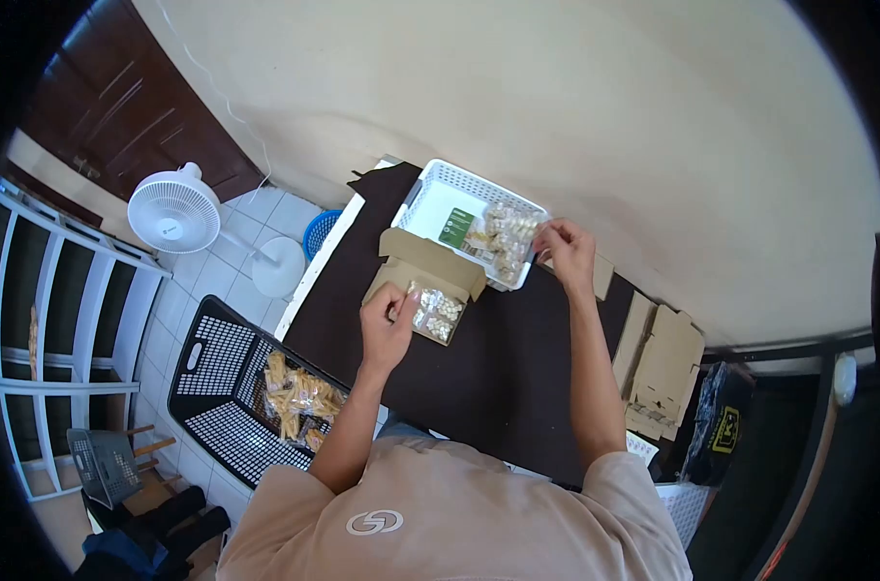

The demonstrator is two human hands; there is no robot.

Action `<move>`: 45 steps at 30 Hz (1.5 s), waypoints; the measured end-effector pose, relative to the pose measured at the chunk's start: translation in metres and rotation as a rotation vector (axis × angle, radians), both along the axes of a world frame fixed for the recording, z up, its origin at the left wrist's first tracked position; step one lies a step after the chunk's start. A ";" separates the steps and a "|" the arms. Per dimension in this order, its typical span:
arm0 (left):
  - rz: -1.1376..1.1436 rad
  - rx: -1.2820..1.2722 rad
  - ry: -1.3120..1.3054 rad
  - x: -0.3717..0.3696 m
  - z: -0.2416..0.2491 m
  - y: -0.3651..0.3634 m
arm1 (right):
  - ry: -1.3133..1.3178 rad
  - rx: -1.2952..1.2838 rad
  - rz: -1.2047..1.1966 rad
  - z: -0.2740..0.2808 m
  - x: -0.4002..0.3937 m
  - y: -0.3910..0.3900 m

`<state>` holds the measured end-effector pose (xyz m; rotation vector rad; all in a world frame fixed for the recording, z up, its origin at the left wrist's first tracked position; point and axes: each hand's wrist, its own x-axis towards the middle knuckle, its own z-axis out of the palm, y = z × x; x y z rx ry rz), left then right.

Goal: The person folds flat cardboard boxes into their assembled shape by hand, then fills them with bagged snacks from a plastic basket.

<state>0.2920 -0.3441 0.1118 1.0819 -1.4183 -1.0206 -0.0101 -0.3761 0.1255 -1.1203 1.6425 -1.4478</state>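
Note:
An open cardboard box (425,254) stands on the dark tabletop, with small clear packets of pale pieces (439,315) inside. My left hand (388,322) is over the box's left part, thumb and fingers pinched at the edge of the packets; what they grip is too small to make out. Behind the box is a white basket (440,184) holding a green card (455,228) and several clear packets of pale pieces (508,232). At the basket's right end, my right hand (566,250) has its fingers curled down beside the packets; its fingertips are partly hidden.
Flattened cardboard boxes (664,363) lie at the table's right end. A black crate (217,363) with bagged yellow items (299,395) stands left of the table. Beyond it are a white fan (174,213) and a blue basket (318,232). A wall (556,97) runs behind the table.

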 end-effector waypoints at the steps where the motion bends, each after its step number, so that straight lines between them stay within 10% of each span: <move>1: -0.073 -0.047 0.056 -0.013 0.012 -0.002 | -0.001 -0.003 -0.012 0.012 0.006 0.017; 7: -0.339 -0.192 -0.014 -0.088 0.080 0.016 | -0.158 0.015 0.106 0.052 0.031 0.109; 24: -0.796 -0.014 -0.163 -0.132 0.067 0.093 | 0.081 0.035 0.138 0.055 0.019 0.230; 45: -0.322 0.049 -0.196 -0.097 -0.003 0.128 | 0.178 0.199 0.290 0.024 0.046 0.253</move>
